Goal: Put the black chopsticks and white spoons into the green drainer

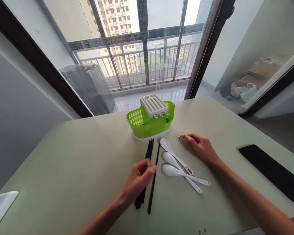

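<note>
My left hand [142, 174] is over a bundle of black chopsticks [149, 150] lying lengthwise on the table. Its fingers are curled, with the thumb tip against a single black chopstick [152, 192] just right of the bundle; the grip itself is partly hidden. Resting on the table at the right, my right hand [198, 143] is empty, fingers loosely stretched leftward. Three white soup spoons [172, 170] lie between the hands, handles crossing and bowls toward the chopsticks. Beyond them stands a green utensil holder [147, 129] with a white slotted top [154, 105] and small hooks.
A black flat object [271, 171] lies at the right of the pale table [88, 156]. At the left edge is part of a white object [2, 209]. Past the far table edge are a glass door and a balcony railing [161, 58].
</note>
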Tool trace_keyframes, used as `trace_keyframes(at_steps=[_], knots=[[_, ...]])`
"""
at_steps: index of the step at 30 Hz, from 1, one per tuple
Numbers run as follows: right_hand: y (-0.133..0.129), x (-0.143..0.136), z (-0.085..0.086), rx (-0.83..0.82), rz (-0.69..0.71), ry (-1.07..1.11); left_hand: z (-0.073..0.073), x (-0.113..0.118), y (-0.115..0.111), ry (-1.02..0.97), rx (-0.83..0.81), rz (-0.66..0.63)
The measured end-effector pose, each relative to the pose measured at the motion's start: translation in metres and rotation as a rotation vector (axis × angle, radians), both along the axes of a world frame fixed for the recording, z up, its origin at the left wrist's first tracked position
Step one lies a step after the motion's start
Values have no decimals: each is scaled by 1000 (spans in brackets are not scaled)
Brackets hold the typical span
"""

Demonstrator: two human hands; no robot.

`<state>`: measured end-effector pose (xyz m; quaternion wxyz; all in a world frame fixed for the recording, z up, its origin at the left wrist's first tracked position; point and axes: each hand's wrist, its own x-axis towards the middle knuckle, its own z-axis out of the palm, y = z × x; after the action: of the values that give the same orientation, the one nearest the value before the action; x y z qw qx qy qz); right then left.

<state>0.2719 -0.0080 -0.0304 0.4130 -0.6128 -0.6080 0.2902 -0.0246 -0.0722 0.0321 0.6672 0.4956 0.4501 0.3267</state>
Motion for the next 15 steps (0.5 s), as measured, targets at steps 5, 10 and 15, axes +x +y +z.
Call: trace_keyframes(at_steps=[5,10,15], knots=[[29,-11,-2,-41,-94,27,-7,-20,25,535,480,163],[30,-11,-5,-27,-117,50,-19,-28,35,773,720,235],[25,-12,-6,21,-95,157,-22,-30,39,813,768,179]])
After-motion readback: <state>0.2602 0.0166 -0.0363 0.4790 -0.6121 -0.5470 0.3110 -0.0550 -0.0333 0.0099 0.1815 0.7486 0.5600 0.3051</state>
